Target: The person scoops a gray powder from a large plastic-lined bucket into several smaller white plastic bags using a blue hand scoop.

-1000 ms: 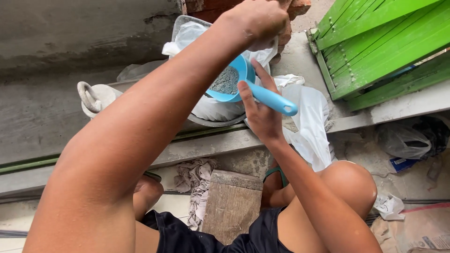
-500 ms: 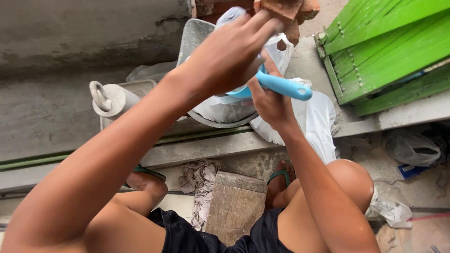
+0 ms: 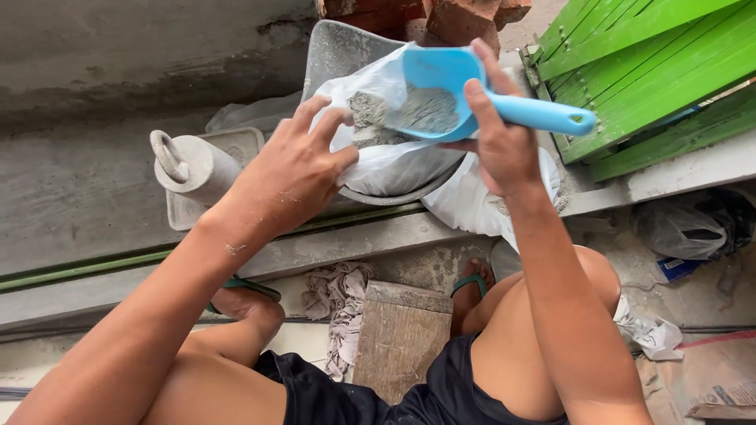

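Over white bag [image 3: 394,161], blue scoop [image 3: 441,90] w/ grey powder [image 3: 421,110].

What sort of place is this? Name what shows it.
Probably a small building or repair site outdoors. The right hand holds a blue scoop of grey powder over a white plastic bag, beside broken bricks and a concrete ledge.

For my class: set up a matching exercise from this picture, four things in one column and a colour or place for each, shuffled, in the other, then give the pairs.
Things:
1. scoop
2. slatted panel
3. wooden block
4. left hand

Descriptions:
A. green, at the upper right
B. resting on the white plastic bag
C. blue, holding grey powder, gripped by the right hand
D. between the person's legs

Pairs: 1-C, 2-A, 3-D, 4-B
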